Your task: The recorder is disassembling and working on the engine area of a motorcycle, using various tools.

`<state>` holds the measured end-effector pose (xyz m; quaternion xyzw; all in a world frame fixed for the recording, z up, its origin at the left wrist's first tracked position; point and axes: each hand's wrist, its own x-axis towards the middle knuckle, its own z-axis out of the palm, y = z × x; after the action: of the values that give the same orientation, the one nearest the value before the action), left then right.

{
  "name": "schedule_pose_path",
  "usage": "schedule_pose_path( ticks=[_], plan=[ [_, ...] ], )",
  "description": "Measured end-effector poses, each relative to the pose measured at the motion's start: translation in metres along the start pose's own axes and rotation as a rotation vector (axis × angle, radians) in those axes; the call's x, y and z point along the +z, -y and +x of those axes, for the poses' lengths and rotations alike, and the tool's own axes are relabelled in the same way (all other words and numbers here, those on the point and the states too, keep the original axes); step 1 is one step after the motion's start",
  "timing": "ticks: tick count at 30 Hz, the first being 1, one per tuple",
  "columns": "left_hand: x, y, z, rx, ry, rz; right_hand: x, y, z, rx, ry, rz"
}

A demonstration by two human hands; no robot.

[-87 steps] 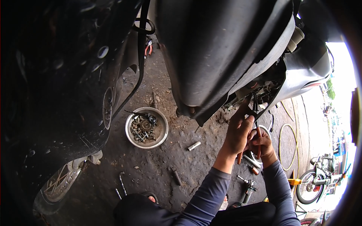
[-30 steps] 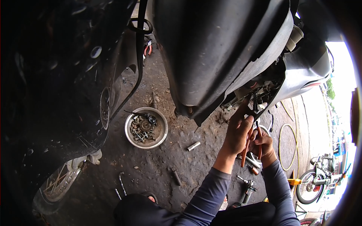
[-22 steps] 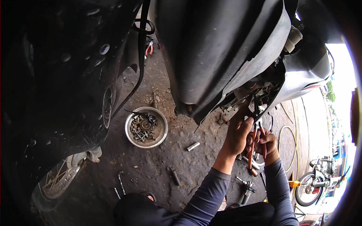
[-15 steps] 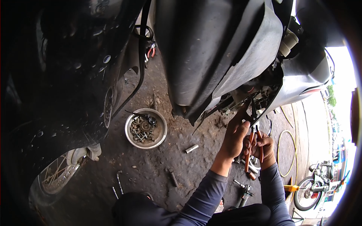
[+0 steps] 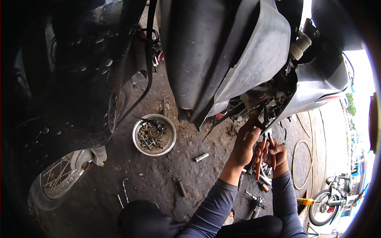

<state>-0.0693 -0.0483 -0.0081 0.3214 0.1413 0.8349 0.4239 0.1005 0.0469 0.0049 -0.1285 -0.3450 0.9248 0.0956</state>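
Note:
My right hand [image 5: 280, 156] is closed around a pair of pliers [image 5: 258, 163] with orange handles spread slightly apart. The jaws point up toward dark wires [image 5: 266, 115] under the scooter body's grey side panel [image 5: 307, 88]. Beside the pliers, my left hand [image 5: 245, 144] reaches up to those wires at the panel's lower edge. Its thumb shows and its fingers are bent into shadow, so what they grip is hidden. Above my hands hangs a large grey plastic cover [image 5: 254, 59], with exposed mechanical parts behind it.
A metal bowl [image 5: 173, 143] of bolts and small parts sits on the dirty floor. A silver socket [image 5: 201, 157], a dark cylinder [image 5: 181, 186] and an air tool [image 5: 256, 204] lie about. A black scooter [image 5: 59, 99] stands left; a yellow hose [image 5: 294, 158] and parked motorcycle [image 5: 331, 200] are right.
The large plastic cover appears slightly farther left. My hands stay at the wires, with the pliers' handles shifted only a little.

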Motion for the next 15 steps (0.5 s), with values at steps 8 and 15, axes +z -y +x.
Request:
schedule_pose_path(
  ticks=[8, 15],
  plan=[
    [0.000, 0.000, 0.002, 0.002, -0.008, 0.029, 0.018, -0.004, 0.002, 0.010, -0.051, 0.032],
    [0.008, -0.006, 0.000, -0.014, -0.054, 0.035, 0.043, -0.017, 0.007, -0.047, -0.235, -0.007]
  ],
)
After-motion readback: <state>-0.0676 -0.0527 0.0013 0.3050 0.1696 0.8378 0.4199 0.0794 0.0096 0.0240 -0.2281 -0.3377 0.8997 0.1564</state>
